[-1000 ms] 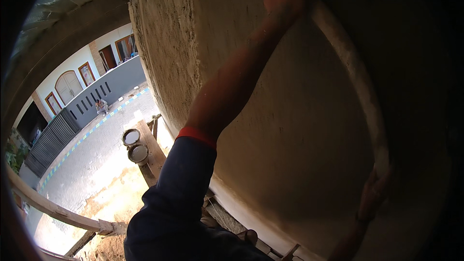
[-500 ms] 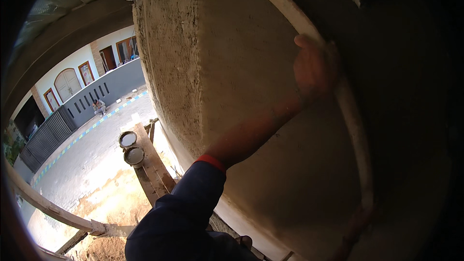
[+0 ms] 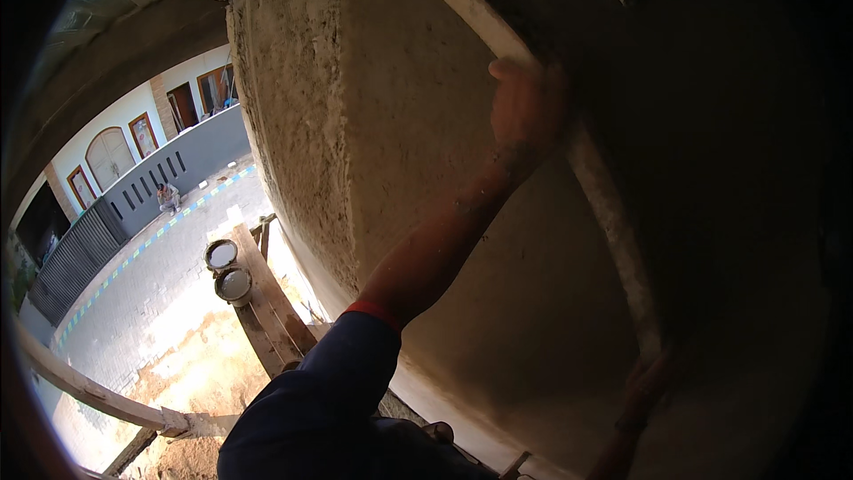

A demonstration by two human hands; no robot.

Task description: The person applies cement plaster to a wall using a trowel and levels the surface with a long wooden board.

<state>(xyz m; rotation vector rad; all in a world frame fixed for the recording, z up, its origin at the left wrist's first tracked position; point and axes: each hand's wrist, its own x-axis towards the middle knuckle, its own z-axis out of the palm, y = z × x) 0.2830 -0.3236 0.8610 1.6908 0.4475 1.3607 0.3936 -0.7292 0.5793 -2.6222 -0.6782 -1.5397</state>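
Note:
A long pale straightedge [image 3: 613,231], its edges bent by the lens, lies along the plastered wall [image 3: 426,160] in front of me. My left hand [image 3: 529,116] grips it above its middle, with the thumb showing on the near side and the other fingers in shadow. Near the lower end, my right hand [image 3: 647,378] closes around the same straightedge, dim in the dark. Smooth damp-looking plaster lies under my left forearm. A rougher strip [image 3: 293,98] runs down the wall's left side.
Two round buckets [image 3: 234,284] with greyish contents stand on a wooden plank [image 3: 267,311] at lower left. A wooden rail [image 3: 98,387] crosses below. Sandy ground [image 3: 191,356] and paving lie lower down. A person [image 3: 168,197] crouches by a grey boundary wall [image 3: 209,147].
Both hands and the straightedge have shifted left across the plaster, and the right hand has risen slightly. The whole view has also moved a little. Both grips stay closed.

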